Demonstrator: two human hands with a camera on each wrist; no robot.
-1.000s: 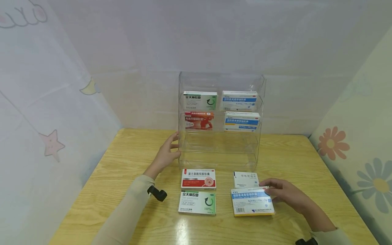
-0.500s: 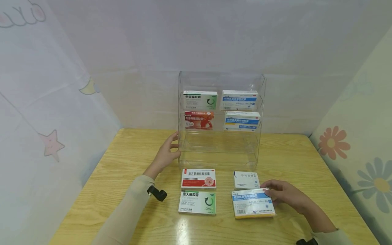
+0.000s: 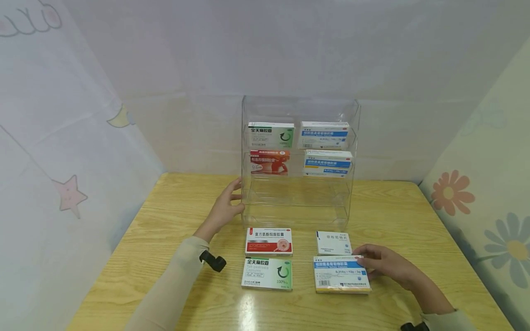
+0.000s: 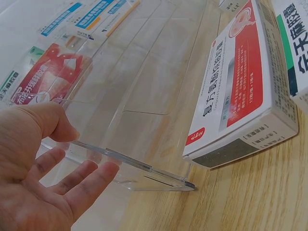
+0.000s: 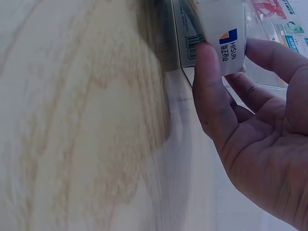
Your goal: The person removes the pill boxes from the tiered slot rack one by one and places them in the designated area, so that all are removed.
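In the head view my right hand (image 3: 387,264) pinches a blue-and-white medicine box (image 3: 341,278) by its right end. The right wrist view shows the thumb on one face of this box (image 5: 226,33) and the fingers on the other side. Just behind it lies a smaller white medicine box (image 3: 333,242), partly overlapped. My left hand (image 3: 223,209) touches the left side of a clear display rack (image 3: 296,216). In the left wrist view its thumb lies at the rack's edge, with fairly straight fingertips (image 4: 108,168) against the outer side.
A red-and-white box (image 3: 268,236) and a green-and-white box (image 3: 267,280) lie on the wooden table (image 3: 165,276). Upper rack tiers hold another green-and-white box (image 3: 271,135), a red box (image 3: 269,163) and two blue-and-white boxes (image 3: 324,135). A pale cloth (image 3: 207,138) stands behind.
The blue-and-white box in my right hand has shifted slightly toward me, showing more of the small white box behind it. My left hand stays at the rack.
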